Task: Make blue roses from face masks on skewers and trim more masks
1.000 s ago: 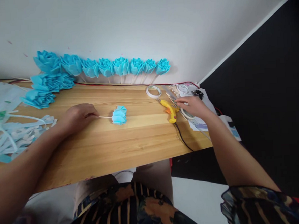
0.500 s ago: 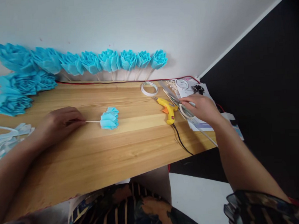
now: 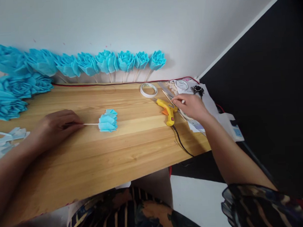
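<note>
My left hand (image 3: 56, 127) rests on the wooden table (image 3: 113, 153) with its fingers closed on the thin stick of a half-made blue paper flower (image 3: 107, 121), whose head lies to the right of the hand. My right hand (image 3: 189, 106) reaches to the table's right end, just right of the yellow glue gun (image 3: 166, 109). Its fingers are curled over thin sticks and papers there, pinching something I cannot make out.
A row of finished blue paper flowers (image 3: 107, 61) leans on the white wall, with more piled at the far left (image 3: 8, 91). A roll of white tape (image 3: 148, 90) lies behind the glue gun. Pale paper strips (image 3: 1, 141) lie at the left edge.
The view has shifted slightly to the right. My right hand has moved a little back and left, closer to the glue gun. My left hand still holds the flower's stick.
</note>
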A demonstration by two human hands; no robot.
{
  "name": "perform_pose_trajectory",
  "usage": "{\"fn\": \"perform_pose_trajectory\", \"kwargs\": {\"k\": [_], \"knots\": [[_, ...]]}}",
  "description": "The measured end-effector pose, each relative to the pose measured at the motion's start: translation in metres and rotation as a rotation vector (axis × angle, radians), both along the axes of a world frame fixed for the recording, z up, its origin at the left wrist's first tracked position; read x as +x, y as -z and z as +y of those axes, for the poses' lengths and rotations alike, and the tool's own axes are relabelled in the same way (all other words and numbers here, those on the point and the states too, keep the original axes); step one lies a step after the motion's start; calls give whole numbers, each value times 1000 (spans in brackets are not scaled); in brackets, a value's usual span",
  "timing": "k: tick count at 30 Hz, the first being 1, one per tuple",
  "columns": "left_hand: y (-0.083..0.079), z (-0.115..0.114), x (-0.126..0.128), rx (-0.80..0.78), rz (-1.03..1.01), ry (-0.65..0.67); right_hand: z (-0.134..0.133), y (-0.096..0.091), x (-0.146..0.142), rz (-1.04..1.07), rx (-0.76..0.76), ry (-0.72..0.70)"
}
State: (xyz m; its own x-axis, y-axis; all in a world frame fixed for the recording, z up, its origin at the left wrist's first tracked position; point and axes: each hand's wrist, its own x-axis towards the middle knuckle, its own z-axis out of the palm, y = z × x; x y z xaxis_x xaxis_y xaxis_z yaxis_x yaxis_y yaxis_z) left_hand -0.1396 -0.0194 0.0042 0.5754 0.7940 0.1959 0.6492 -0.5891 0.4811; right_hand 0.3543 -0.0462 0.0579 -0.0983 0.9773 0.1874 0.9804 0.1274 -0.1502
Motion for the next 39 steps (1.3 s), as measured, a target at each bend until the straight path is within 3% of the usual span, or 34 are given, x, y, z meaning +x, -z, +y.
{"fn": "perform_pose_trajectory", "kwargs": {"k": [8,12,19,24,29,31,35,39], "knots": [[-3,0,2,47,-2,48,79,17,-22,-79,17,-237],[-5,-2,4,27,-7,47,95,20,-35,-138,-72,-346],[-9,-4,6,-7,3,32,106,17,-34,-140,-107,-376],[-10,-4,7,8,-11,58,96,2,-43,75,-65,-273],[-10,-2,2,-18,-20,34,61,-11,-70,148,-39,-347],[-15,-3,1,52,-65,11,42,-17,-81,200,-34,-381],[-44,-25,20,233,-176,-71,5,-34,-97,288,-79,-486],[-80,-60,68,167,-252,-41,-18,-49,-108,290,-95,-652]]}}
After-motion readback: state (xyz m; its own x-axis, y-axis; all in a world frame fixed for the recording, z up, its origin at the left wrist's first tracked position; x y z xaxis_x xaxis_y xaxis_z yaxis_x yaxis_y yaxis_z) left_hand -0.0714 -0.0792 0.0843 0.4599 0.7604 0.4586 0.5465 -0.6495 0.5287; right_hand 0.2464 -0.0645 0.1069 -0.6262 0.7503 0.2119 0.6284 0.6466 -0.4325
